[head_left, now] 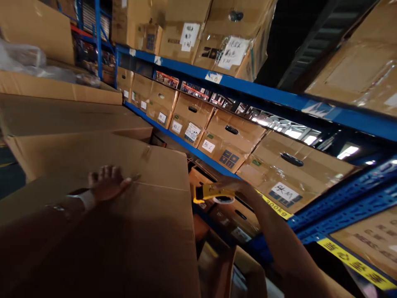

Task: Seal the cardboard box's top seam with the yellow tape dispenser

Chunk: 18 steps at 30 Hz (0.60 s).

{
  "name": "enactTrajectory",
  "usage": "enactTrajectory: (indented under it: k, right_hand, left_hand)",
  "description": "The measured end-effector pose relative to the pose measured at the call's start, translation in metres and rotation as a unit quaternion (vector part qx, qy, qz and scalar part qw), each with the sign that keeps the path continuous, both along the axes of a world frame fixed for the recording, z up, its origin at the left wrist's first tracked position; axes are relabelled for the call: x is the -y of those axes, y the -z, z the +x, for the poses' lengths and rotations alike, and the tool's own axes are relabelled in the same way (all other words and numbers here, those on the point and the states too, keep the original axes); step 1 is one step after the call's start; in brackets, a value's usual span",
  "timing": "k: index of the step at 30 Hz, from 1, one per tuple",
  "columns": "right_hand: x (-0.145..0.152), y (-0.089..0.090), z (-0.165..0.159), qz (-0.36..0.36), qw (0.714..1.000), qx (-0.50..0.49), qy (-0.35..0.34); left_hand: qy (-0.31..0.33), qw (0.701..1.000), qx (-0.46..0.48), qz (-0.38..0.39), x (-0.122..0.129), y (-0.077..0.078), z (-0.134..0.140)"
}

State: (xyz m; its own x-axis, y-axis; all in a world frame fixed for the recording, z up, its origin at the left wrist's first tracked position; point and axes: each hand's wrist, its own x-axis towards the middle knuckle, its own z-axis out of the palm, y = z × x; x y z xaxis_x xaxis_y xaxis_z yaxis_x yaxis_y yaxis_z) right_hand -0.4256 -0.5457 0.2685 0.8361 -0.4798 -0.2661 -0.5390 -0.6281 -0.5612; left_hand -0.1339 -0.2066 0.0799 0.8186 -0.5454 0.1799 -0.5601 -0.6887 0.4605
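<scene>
My left hand [107, 184] lies flat, open, on the big brown cardboard box [124, 215] top near its far edge; right hand [232, 185] grips yellow tape dispenser [212, 193] past the box's right edge. Sealing step, I judge; next calls for bringing dispenser onto the seam.

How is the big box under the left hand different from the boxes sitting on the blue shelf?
The big box lies off the rack with a plain top; the shelf boxes sit in a row on the blue shelf with white labels and dark handle holes. The big box looks much larger. The left hand rests flat on the big box, while the right hand holds a yellow tape dispenser in front of the shelf boxes. All are brown cardboard.
</scene>
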Motion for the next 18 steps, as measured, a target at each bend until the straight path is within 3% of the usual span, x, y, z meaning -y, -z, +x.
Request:
enactTrajectory:
  k: [2,5,9,12,15,18]
  right_hand:
    - [0.012,-0.009,-0.004,0.030,0.997,-0.049,-0.041]
    - [0.024,-0.016,-0.010,0.046,0.992,-0.079,-0.089]
    - [0.032,-0.008,-0.036,0.044,0.993,-0.066,-0.086]
    - [0.047,0.003,-0.082,0.026,0.998,-0.059,-0.021]
    - [0.063,0.021,-0.119,0.001,0.995,-0.087,0.042]
    - [0.054,0.047,-0.121,-0.012,0.993,-0.106,0.049]
  left_hand:
    - [0.046,0.991,-0.041,0.116,0.044,-0.012,-0.039]
    - [0.026,0.985,-0.039,0.163,0.077,-0.020,-0.077]
    - [0.027,0.989,-0.005,0.148,0.070,-0.013,-0.078]
    - [0.019,0.987,0.001,0.157,0.061,-0.009,-0.070]
    - [0.031,0.989,-0.014,0.145,0.059,-0.010,-0.070]
    - [0.028,0.988,-0.012,0.152,0.061,-0.013,-0.073]
